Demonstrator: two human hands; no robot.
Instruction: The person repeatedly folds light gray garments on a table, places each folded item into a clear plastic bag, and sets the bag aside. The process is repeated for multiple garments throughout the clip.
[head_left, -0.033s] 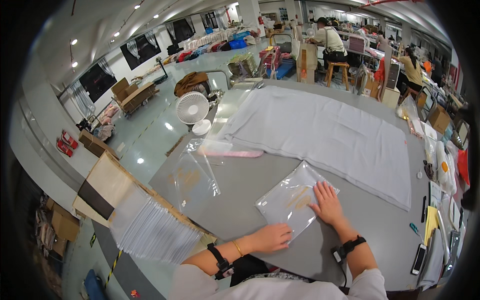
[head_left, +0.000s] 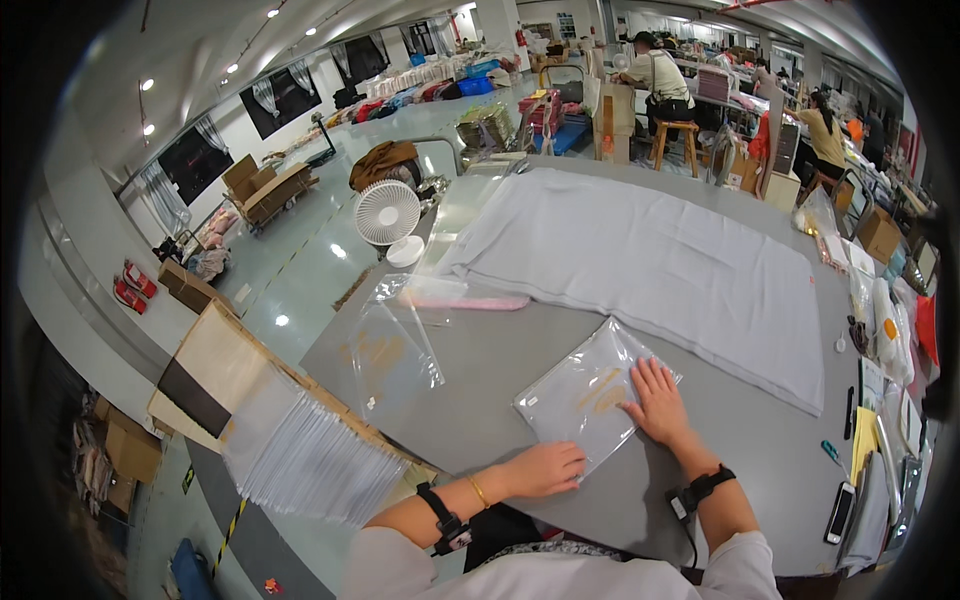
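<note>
On the grey table (head_left: 480, 410) in front of me lies a clear plastic bag (head_left: 570, 392) with gold printing and a flat, pale folded cloth inside. Spread over the right side of the bag, my right hand (head_left: 657, 403) is open, palm down. My left hand (head_left: 545, 470) rests at the bag's near left edge, its fingers stretched over the plastic. Neither hand grips anything. Beyond the bag, long pale grey-white fabric (head_left: 650, 270) is laid out flat. Another clear bag with gold printing (head_left: 385, 350) lies to the left, apart from both hands.
At the table's left edge, an open carton (head_left: 215, 370) holds a row of packed bags (head_left: 310, 460). A pink strip (head_left: 475, 302) and a white fan (head_left: 387, 212) are farther back. A phone (head_left: 840, 513) and a green-handled tool (head_left: 831, 452) lie right. People work behind.
</note>
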